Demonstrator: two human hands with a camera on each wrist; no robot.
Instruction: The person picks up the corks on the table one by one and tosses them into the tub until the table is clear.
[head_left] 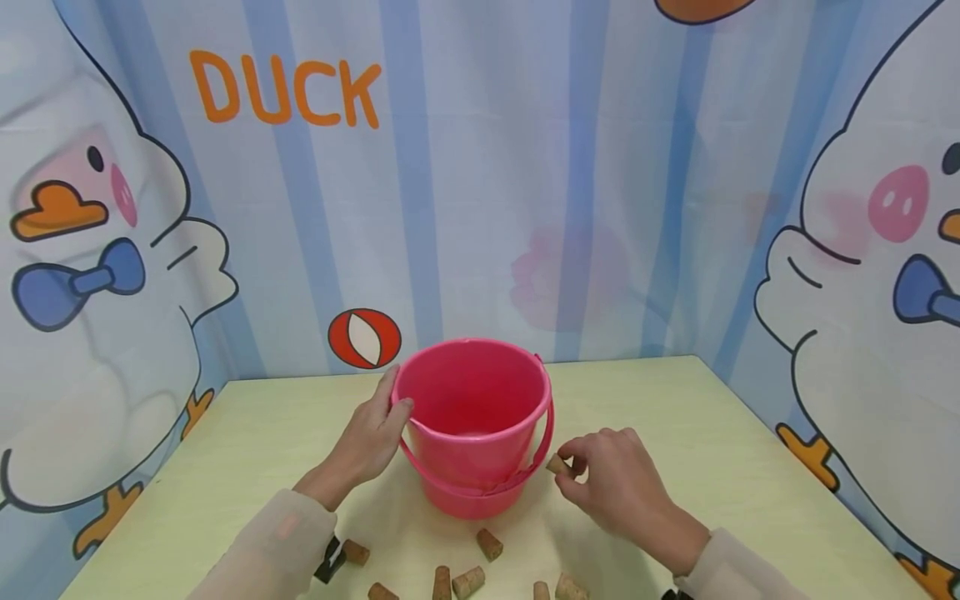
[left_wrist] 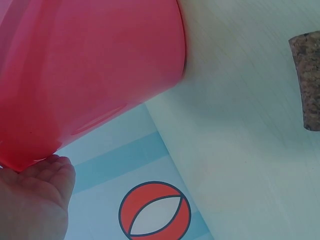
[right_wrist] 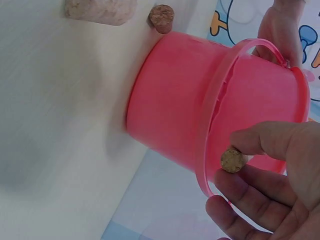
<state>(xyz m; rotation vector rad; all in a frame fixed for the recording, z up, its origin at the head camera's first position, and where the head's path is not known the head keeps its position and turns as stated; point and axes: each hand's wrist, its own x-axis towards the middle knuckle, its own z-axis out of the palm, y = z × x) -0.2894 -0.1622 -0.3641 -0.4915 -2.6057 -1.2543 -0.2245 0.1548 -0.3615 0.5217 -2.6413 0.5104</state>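
A pink bucket (head_left: 480,450) stands upright on the table, its handle hanging down at the front. My left hand (head_left: 375,429) grips the bucket's left rim, thumb over the edge and fingers along the outside. In the left wrist view that hand (left_wrist: 37,195) shows at the lower left, against the bucket wall. To the right of the bucket, my right hand (head_left: 618,479) pinches a cork (head_left: 558,465) between thumb and fingers. The right wrist view shows this cork (right_wrist: 233,160) end-on, in front of the bucket handle (right_wrist: 212,110). Bucket's inside shows pink floor and walls.
Several loose corks lie before the bucket, among them one cork (head_left: 490,544) close to its base and another cork (head_left: 356,552) by my left sleeve. A printed duck curtain (head_left: 480,183) rises behind the pale table (head_left: 292,417) and along both sides.
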